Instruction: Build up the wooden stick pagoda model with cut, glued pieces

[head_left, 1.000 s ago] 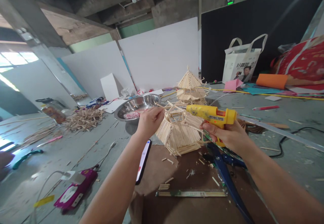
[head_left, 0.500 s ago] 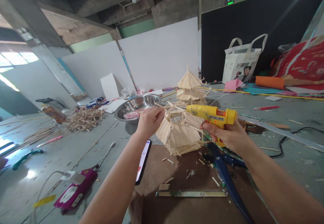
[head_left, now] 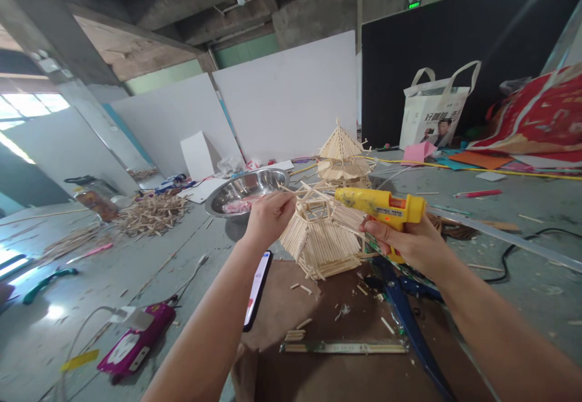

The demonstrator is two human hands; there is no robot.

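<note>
Wooden stick model (head_left: pixel 325 245), right of steel bowl (head_left: pixel 268 179) | slatted on front roof faces, bare-framed at top, judged part-built | gripping glue gun (head_left: pixel 370 202) in right hand (head_left: pixel 411 241), apparently pinching thin stick (head_left: pixel 287 189) in closed left hand (head_left: pixel 270 215)

Phone (head_left: pixel 256 291) screen: "46"; white tote (head_left: pixel 431 111): "好", rest unclear.

You are looking at a smooth, smudgy, yellow, pistol-shaped plastic glue gun (head_left: pixel 375 202) and a pale, sloping roof of dull, bumpy wooden sticks (head_left: pixel 325 245). The round, silver metal bowl (head_left: pixel 273 179) is shining, all smooth and glossy.
</note>
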